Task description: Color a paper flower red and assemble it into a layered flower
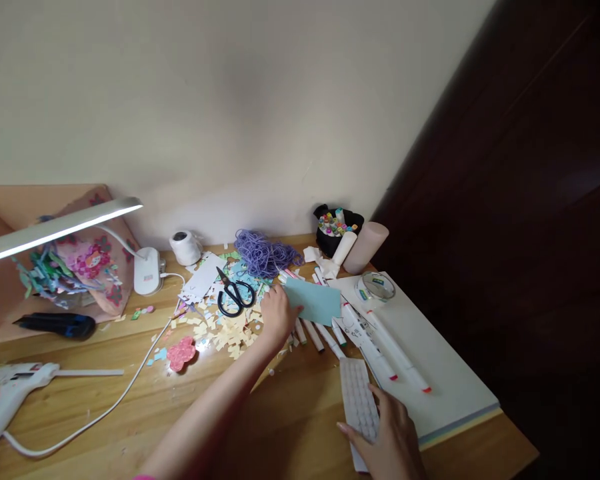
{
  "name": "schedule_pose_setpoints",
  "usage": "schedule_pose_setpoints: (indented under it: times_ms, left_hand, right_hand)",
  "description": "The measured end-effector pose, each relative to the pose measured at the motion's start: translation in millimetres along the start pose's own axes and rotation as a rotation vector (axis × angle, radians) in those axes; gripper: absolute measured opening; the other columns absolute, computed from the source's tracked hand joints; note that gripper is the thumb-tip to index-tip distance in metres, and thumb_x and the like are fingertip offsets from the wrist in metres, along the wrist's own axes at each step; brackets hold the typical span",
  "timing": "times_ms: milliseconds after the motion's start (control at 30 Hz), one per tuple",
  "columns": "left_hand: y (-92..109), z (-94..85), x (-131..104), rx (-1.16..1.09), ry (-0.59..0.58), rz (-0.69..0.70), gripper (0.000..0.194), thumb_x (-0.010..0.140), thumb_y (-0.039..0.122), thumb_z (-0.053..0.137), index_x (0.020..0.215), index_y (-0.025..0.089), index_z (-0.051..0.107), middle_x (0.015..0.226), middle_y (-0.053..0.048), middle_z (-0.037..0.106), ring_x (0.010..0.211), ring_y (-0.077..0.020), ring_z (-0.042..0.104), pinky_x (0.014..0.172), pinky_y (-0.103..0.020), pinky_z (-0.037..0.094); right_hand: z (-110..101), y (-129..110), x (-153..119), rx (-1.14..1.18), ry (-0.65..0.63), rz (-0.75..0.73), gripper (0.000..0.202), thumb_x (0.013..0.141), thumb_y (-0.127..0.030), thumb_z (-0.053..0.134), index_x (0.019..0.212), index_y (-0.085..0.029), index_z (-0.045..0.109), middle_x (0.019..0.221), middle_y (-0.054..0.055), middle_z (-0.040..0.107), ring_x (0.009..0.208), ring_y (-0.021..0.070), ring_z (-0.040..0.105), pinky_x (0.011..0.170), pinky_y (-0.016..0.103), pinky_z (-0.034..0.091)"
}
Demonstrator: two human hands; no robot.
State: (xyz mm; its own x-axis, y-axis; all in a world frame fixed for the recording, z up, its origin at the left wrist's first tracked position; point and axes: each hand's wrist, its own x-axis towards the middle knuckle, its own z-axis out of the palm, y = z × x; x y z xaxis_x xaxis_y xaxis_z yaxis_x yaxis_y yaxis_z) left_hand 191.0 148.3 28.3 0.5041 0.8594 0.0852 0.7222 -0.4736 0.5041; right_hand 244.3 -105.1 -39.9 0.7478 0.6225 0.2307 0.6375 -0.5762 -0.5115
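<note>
My left hand [276,312] pinches the left edge of a light blue-green paper card [314,301] above several markers [311,335]. My right hand [394,437] grips a narrow white strip with rows of small raised squares [359,399], thumb on one side and fingers on the other. The strip lies near the front of the wooden table, and its exact kind is unclear. Black-handled scissors [235,293] rest on cut paper scraps [230,330] to the left of my left hand. A pink flower-shaped piece [181,353] sits further left.
Purple yarn [263,255] and a black marker holder [336,227] stand by the wall. Tape [375,288] rests on white paper sheets [443,387] at right. A glue gun [17,387], utility knife [55,325], lamp [60,230] and its white cable [145,363] occupy the left.
</note>
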Motion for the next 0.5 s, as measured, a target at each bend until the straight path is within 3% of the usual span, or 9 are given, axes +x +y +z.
schedule_pose_setpoints:
  times_ms: [167,267,333,400,500]
  left_hand:
    - [-5,-7.6,-3,-0.152,-0.054,-0.032,0.025,0.078,0.027,0.062,0.096,0.013,0.053,0.088,-0.013,0.066,0.080,-0.0250,0.062,0.066,-0.032,0.044]
    - [-16,-27.9,-19,-0.268,-0.038,-0.001,0.016,0.087,0.032,0.049,0.089,0.017,0.055,0.086,-0.008,0.067,0.078,-0.0217,0.062,0.065,-0.030,0.045]
    - [-31,-47.7,-41,-0.333,-0.004,-0.012,0.025,0.089,0.038,0.042,0.091,0.017,0.056,0.089,-0.008,0.067,0.081,-0.0220,0.062,0.068,-0.032,0.048]
    - [-54,-67.8,-72,-0.384,0.034,-0.043,0.030,0.089,0.041,0.040,0.101,0.019,0.055,0.104,-0.009,0.066,0.095,-0.0230,0.061,0.078,-0.034,0.049]
    - [-94,-85.7,-130,-0.479,0.050,-0.191,0.036,0.085,0.045,0.043,0.105,0.019,0.056,0.111,-0.010,0.064,0.104,-0.0263,0.059,0.085,-0.039,0.049]
  right_hand:
    - [-6,1,-2,0.104,-0.128,0.119,0.063,0.060,-0.026,0.064,0.119,-0.020,0.044,0.090,0.006,0.056,0.081,0.0268,0.060,0.070,0.038,0.050]
    - [-6,6,-1,0.130,-0.205,0.164,0.044,0.059,-0.026,0.064,0.102,-0.021,0.053,0.075,0.001,0.055,0.069,0.0227,0.059,0.062,0.033,0.050]
    - [-5,8,-1,0.146,-0.202,0.161,0.027,0.058,-0.028,0.064,0.083,-0.022,0.056,0.070,0.001,0.056,0.066,0.0224,0.059,0.061,0.033,0.049]
    - [-7,8,-1,0.173,-0.194,0.130,0.019,0.057,-0.032,0.065,0.070,-0.022,0.057,0.070,0.003,0.059,0.069,0.0240,0.059,0.063,0.034,0.050]
    - [-23,8,6,0.275,-0.273,0.132,0.021,0.063,-0.041,0.062,0.071,-0.022,0.063,0.075,0.006,0.066,0.074,0.0259,0.063,0.068,0.036,0.051]
